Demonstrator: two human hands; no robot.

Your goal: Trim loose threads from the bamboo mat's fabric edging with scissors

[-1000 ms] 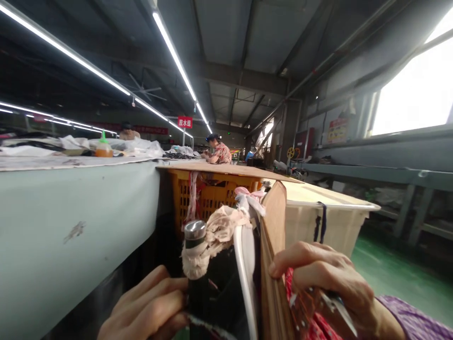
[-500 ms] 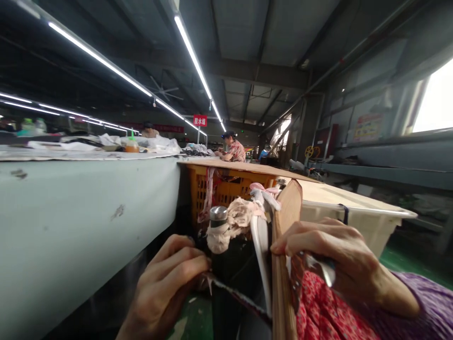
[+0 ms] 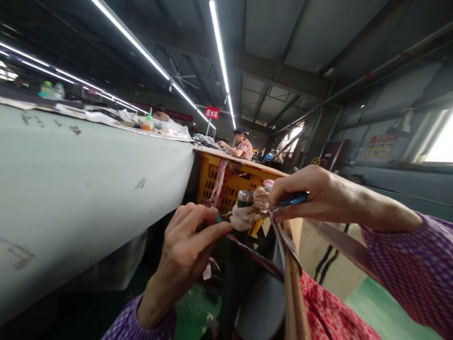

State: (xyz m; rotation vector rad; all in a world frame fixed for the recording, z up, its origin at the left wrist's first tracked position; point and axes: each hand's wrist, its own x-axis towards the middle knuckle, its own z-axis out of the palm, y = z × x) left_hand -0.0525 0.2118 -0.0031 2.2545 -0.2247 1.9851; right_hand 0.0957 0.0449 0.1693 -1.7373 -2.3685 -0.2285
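My left hand [image 3: 193, 241] is closed in a pinch at the near end of a thin dark strip [image 3: 253, 257], with a small bluish bit showing at its fingertips. That strip runs down to the right toward an upright wooden board [image 3: 295, 297]. Above the board, my right hand [image 3: 304, 196] is closed around a small blue-handled tool [image 3: 294, 200], its working end hidden. The same fingers touch the top of a grey sheet-like piece [image 3: 279, 245] beside the board. Between my hands stands a dark post with a metal cap [image 3: 245, 196], wrapped in crumpled beige material [image 3: 244, 218].
A yellow perforated crate [image 3: 208, 177] stands behind the post. To the left is a long pale-sided table [image 3: 116, 174] bearing scraps and an orange-filled bottle [image 3: 147, 123]. A co-worker [image 3: 244, 145] sits farther back. Red patterned cloth [image 3: 329, 311] covers my lap.
My right hand has risen from beside the board to above its top, its tool now showing blue. My left hand has moved up and right. The view has shifted and tilted.
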